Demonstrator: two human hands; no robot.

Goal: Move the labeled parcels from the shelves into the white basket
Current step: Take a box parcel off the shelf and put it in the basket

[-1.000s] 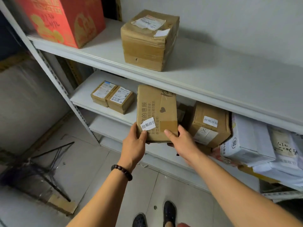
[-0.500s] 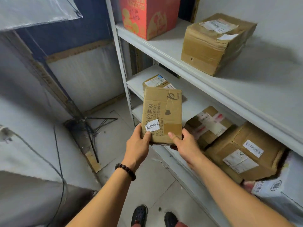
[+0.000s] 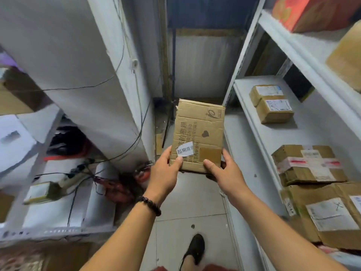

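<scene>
Brown cardboard, flat and creased: a labeled parcel (image 3: 199,132) is held over the aisle floor, clear of the white metal shelves (image 3: 254,122) on the right.
The left hand (image 3: 166,174) and right hand (image 3: 227,176) pinch its near corners, thumbs on top and fingers hidden beneath. The left thumb touches the torn white label (image 3: 185,150), whose print is blurred. The nearest shelved brown box (image 3: 332,214) is cut off at the frame edge.

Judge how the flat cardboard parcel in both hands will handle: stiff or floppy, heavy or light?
Probably fairly stiff: the cardboard parcel stands out past the hands without sagging, though creases and a torn corner suggest worn board. Likely light: the left hand and right hand hold it only by its near end.
</scene>
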